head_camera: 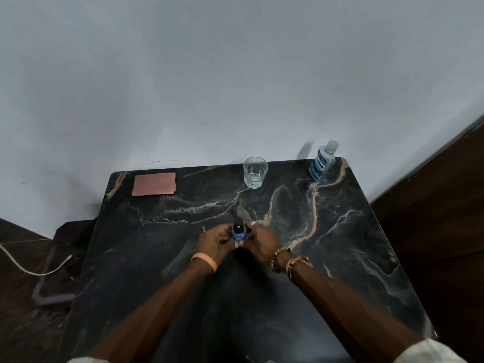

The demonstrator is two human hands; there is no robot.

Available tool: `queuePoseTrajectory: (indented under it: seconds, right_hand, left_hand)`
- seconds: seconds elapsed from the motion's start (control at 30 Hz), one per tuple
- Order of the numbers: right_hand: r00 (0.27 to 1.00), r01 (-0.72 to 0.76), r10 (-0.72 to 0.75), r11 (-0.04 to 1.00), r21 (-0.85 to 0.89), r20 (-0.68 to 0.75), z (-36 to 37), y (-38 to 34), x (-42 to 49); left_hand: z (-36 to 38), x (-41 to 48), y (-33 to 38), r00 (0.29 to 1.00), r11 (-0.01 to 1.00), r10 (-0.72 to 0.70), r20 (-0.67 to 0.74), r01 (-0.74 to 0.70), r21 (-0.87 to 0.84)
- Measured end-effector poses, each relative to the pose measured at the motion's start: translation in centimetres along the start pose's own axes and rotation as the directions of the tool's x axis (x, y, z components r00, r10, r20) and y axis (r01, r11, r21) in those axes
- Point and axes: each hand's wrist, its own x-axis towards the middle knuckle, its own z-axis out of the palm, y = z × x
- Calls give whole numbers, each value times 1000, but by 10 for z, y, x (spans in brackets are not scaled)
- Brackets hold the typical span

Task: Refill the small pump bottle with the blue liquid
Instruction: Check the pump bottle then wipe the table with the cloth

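A small pump bottle (238, 232) with blue liquid and a dark pump top stands in the middle of the dark marble table (340, 244). My left hand (216, 241) grips its left side and my right hand (262, 241) holds its right side, fingers curled round it. A larger clear bottle of blue liquid (322, 162) with a clear cap stands at the table's far right corner, well away from both hands.
A clear drinking glass (255, 172) stands at the table's far edge, near the wall. A pink cloth (154, 183) lies flat at the far left corner. A white cable (23, 265) runs across the dark floor on the left.
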Motion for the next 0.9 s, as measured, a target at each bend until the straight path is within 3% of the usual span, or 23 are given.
queuePoseTrajectory:
  seconds: [0.2, 0.47, 0.9]
  right_hand:
    - [997, 63, -64, 997, -38, -41, -16, -19, 52]
    - [995, 63, -71, 993, -101, -74, -17, -28, 132]
    - [994, 65, -74, 992, -111, -77, -10, -30, 222]
  left_hand:
    - [-20, 47, 17, 999, 998, 3, -46, 0, 70]
    - [-48, 118, 24, 991, 939, 66, -115, -22, 343]
    - [-71, 198, 2, 987, 928, 52, -152, 9, 373]
